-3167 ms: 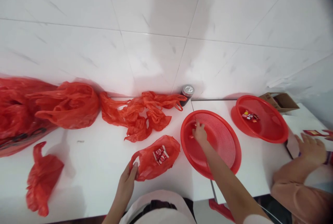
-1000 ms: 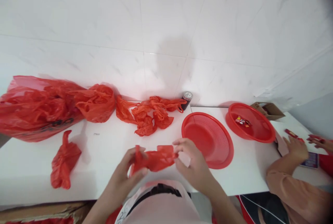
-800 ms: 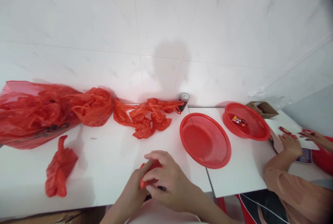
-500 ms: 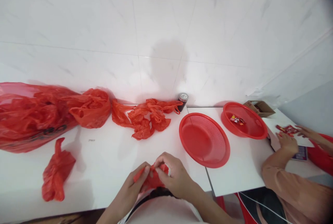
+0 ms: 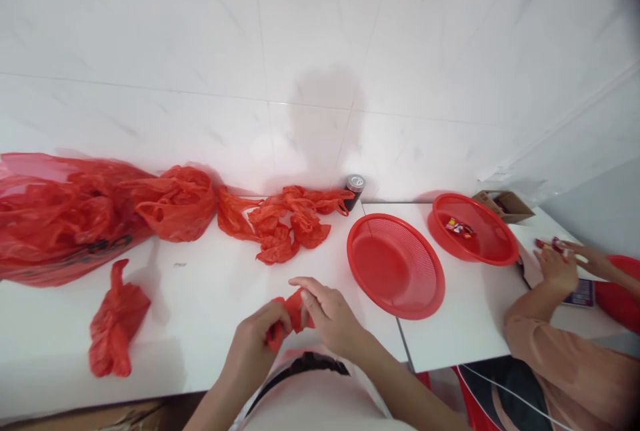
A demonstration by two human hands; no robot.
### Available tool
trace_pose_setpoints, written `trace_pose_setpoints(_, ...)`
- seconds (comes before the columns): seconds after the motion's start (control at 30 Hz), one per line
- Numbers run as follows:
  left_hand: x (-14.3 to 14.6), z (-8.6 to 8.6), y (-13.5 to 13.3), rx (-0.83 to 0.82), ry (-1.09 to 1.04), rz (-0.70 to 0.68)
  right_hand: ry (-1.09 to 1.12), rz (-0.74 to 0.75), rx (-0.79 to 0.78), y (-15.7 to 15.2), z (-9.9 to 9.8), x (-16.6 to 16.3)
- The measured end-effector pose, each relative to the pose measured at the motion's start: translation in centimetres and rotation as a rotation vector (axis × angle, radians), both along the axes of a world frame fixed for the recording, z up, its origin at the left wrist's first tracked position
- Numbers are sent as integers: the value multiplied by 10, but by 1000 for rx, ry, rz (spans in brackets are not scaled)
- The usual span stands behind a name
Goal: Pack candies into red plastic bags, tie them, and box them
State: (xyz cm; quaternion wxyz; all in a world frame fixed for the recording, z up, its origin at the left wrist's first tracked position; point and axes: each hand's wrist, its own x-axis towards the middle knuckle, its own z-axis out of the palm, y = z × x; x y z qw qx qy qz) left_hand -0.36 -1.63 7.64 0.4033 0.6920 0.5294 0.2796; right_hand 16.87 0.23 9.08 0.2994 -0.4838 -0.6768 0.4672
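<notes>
Close to my body, above the table's front edge, a crumpled red plastic bag (image 5: 295, 307) is bunched between my hands. My left hand (image 5: 257, 334) is closed around its left end, with red film showing at the fingers. On the other end, my right hand (image 5: 327, 314) pinches the bag under the thumb, its index finger stretched out to the left. To the left lies another red plastic bag (image 5: 119, 321), twisted and upright at its top. Further back are several loose crumpled red bags (image 5: 287, 221).
At the back left sit a large full red bag (image 5: 60, 224) and a bunched one (image 5: 183, 204). A dark can (image 5: 354, 191) stands by the wall. Right of me are an empty red basket (image 5: 395, 267), another basket (image 5: 473, 227) with small packets, a cardboard box (image 5: 505, 207), and a co-worker's hands (image 5: 560, 271).
The bag in my hands has been gathered into a tighter, narrower bunch. My hands have risen slightly, and my right index finger has stretched out. The co-worker's hands have moved over the packets.
</notes>
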Motion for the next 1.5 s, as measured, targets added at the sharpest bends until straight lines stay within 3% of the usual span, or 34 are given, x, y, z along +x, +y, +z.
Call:
trace_pose_setpoints(0.07, 0, -4, 0, 74, 18, 46, -9, -18, 70, -2, -8, -1)
trace_pose_setpoints(0.13, 0, -6, 0, 87, 10, -7, -8, -28, 190, -4, -12, -2)
trace_pose_setpoints(0.2, -1, -8, 0, 79, 8, -34, 13, 4, 197, -6, -16, -3)
trace_pose_setpoints(0.4, -7, -8, 2, 179, 20, 131, 189, 5, -260, -11, -20, -10)
trace_pose_setpoints(0.5, -8, -8, 4, 232, -3, 143, 256, 28, -356, -14, -15, -11)
trace_pose_setpoints(0.6, -9, -10, 4, 170, -4, 68, 291, 31, -366, -16, -10, -7)
trace_pose_setpoints(0.73, -23, -13, 2, 12, -20, -54, 323, -178, -236, -11, -14, 11)
trace_pose_setpoints(0.87, -55, -13, -10, -87, -14, 22, 456, -481, -224, 5, -25, 40)
trace_pose_setpoints(1.0, -63, -6, -26, -229, -68, 2, 441, -600, -152, 18, -30, 57)
trace_pose_setpoints(1.1, -42, 6, -32, -251, -199, -35, 309, -536, -57, 17, -29, 53)
trace_pose_setpoints(1.23, -11, 10, -29, -85, -357, -63, -13, -281, 117, -3, -40, 29)
trace_pose_setpoints(1.33, -1, -4, -25, -30, -297, -39, -182, -219, 163, -21, -59, 9)
trace_pose_setpoints(1.5, 0, -35, -22, -172, -168, 103, -166, -302, 98, -19, -72, 5)
